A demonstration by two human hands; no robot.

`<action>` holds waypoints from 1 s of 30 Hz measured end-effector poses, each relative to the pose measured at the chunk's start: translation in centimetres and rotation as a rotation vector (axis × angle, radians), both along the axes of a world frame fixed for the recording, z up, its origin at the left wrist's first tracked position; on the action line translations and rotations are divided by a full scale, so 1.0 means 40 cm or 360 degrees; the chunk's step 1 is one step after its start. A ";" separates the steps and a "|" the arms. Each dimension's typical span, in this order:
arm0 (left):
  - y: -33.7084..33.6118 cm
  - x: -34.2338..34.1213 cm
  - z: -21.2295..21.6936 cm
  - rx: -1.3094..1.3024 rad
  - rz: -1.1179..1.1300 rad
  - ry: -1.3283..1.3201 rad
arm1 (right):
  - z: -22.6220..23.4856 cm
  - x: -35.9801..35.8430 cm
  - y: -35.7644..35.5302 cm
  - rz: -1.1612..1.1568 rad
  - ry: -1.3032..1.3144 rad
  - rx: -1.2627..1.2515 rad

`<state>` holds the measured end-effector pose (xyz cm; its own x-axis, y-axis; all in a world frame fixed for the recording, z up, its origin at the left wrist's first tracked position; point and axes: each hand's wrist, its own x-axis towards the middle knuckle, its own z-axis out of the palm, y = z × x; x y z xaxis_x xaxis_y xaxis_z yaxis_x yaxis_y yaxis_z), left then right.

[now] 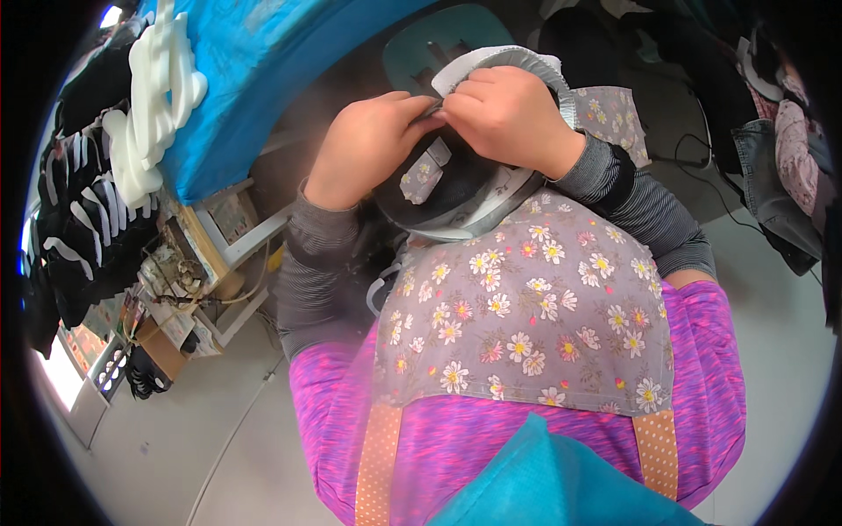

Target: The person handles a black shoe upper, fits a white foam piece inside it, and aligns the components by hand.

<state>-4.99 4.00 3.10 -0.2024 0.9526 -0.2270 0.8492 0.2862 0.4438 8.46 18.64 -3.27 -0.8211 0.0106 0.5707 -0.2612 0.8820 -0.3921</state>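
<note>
My left hand [364, 145] and my right hand [509, 114] meet in front of my chest, above my lap. Fingertips of both hands pinch a thin dark edge between them, which seems to belong to a black fabric piece [474, 171]. A white and grey band with a gathered edge [517, 57] curves up behind my right hand and down past its wrist. On the black fabric, below my fingers, lies a small grey floral patch [425, 180]. A pale grey and white rim [474, 219] runs along the near side, against my floral apron [526, 307]. My fingers hide part of the pinched edge.
A blue-covered table [237, 79] stands at the far left, with white sole-shaped pieces [158, 96] piled by it. Black pieces with white strips [88, 210] hang at left. Beyond my hands is a teal seat [443, 39]. Clothes [781, 167] hang at right; a cable [702, 167] droops nearby.
</note>
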 end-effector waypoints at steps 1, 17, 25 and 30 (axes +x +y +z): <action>0.005 0.003 0.002 -0.0022 0.0010 0.0021 | -0.005 -0.003 0.002 -0.0061 0.0038 -0.0002; -0.031 -0.008 -0.035 0.0295 0.0318 -0.0797 | 0.006 0.026 0.068 -0.0294 0.0018 0.0010; -0.053 -0.001 -0.001 0.0341 0.0358 -0.0939 | 0.032 0.010 0.066 -0.0405 0.0079 0.0043; -0.045 0.003 0.066 0.0059 0.0494 -0.0569 | 0.070 -0.019 0.037 -0.0236 0.0089 -0.0055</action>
